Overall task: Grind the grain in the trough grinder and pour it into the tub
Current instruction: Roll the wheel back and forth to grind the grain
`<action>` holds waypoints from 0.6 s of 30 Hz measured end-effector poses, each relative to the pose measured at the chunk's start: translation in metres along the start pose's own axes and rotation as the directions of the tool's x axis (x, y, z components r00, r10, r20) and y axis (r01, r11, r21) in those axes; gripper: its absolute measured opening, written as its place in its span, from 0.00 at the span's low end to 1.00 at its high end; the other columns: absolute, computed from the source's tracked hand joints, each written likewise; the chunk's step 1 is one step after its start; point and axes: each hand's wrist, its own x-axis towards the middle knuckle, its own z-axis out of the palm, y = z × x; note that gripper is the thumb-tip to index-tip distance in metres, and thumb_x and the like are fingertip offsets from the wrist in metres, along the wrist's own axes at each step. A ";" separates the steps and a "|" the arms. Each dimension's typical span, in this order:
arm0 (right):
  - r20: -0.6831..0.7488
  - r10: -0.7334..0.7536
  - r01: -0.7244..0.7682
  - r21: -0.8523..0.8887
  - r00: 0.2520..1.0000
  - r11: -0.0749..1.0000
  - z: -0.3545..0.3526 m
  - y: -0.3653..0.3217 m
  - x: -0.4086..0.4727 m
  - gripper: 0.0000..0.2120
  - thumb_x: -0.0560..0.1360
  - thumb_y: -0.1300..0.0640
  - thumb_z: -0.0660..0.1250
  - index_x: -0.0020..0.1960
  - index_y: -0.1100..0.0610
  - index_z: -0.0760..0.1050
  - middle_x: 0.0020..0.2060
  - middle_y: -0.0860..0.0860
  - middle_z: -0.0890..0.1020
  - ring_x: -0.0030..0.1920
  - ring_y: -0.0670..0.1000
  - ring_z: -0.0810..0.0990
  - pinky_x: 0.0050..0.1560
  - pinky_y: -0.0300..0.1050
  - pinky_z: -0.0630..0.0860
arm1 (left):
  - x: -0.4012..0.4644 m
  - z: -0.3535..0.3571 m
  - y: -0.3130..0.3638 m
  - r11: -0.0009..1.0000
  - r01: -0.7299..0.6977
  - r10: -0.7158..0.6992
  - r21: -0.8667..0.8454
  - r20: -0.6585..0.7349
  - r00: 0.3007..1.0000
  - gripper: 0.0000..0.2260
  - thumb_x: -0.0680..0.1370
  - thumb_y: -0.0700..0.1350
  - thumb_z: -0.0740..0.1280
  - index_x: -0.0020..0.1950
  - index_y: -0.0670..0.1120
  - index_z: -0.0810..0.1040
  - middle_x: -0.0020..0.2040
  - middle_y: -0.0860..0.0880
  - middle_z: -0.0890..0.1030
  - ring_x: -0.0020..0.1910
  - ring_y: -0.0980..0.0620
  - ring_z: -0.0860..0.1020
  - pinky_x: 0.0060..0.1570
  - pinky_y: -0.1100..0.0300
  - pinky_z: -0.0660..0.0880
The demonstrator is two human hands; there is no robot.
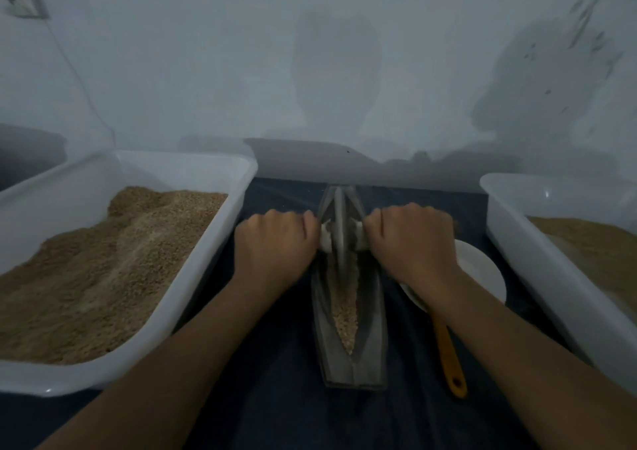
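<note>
Both fists were clamped on the axle: left hand [275, 242] left of the trough grinder [348, 298], right hand [410, 242] right of it, grain [344, 308] just nearer.

Dark blue counter [275, 398], trough grinder [368, 353] at centre, grain-filled white tub [193, 277] at nine o'clock, second tub [537, 260] at three, white plate [482, 270] and orange-handled utensil [450, 360] at four

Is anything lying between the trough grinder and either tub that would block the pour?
Left tub sits right beside the trough grinder, nothing between. Toward the right tub, a white dish and an orange-handled tool lie in the gap.
</note>
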 end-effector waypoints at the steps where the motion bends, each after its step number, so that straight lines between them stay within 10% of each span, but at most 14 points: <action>1: -0.027 -0.043 0.044 0.015 0.999 0.999 -0.008 -0.002 -0.013 0.23 0.80 0.50 0.47 0.30 0.51 0.67 0.24 0.45 0.67 0.24 0.48 0.66 0.30 0.46 0.66 | -0.017 -0.004 -0.002 1.000 -0.028 0.028 0.004 -0.015 0.999 0.14 0.84 0.46 0.48 0.49 0.49 0.72 0.37 0.51 0.72 0.32 0.48 0.69 0.32 0.58 0.60; 8: -0.178 -0.119 0.128 0.038 0.977 0.991 -0.015 0.001 -0.039 0.21 0.81 0.48 0.51 0.29 0.47 0.63 0.22 0.43 0.59 0.22 0.41 0.57 0.27 0.38 0.53 | -0.037 -0.019 -0.001 0.974 0.065 -0.074 -0.217 -0.033 0.997 0.17 0.84 0.51 0.52 0.36 0.52 0.68 0.29 0.55 0.70 0.25 0.51 0.66 0.29 0.60 0.59; 14: 0.134 0.111 -0.109 -0.021 0.985 0.994 0.016 0.008 0.029 0.17 0.81 0.52 0.51 0.35 0.52 0.65 0.35 0.50 0.71 0.37 0.56 0.72 0.39 0.49 0.65 | 0.033 0.006 0.012 0.945 0.200 -0.207 -0.261 0.000 0.978 0.33 0.74 0.45 0.23 0.47 0.49 0.69 0.41 0.50 0.72 0.39 0.48 0.71 0.46 0.54 0.72; 18: -0.043 -0.025 0.020 -0.120 0.999 0.993 0.015 0.001 0.009 0.20 0.79 0.55 0.59 0.28 0.52 0.64 0.24 0.45 0.63 0.24 0.51 0.63 0.30 0.41 0.56 | 0.015 0.015 0.008 0.969 0.161 -0.169 -0.188 -0.024 0.985 0.28 0.75 0.50 0.28 0.44 0.52 0.68 0.35 0.52 0.68 0.33 0.50 0.67 0.34 0.59 0.64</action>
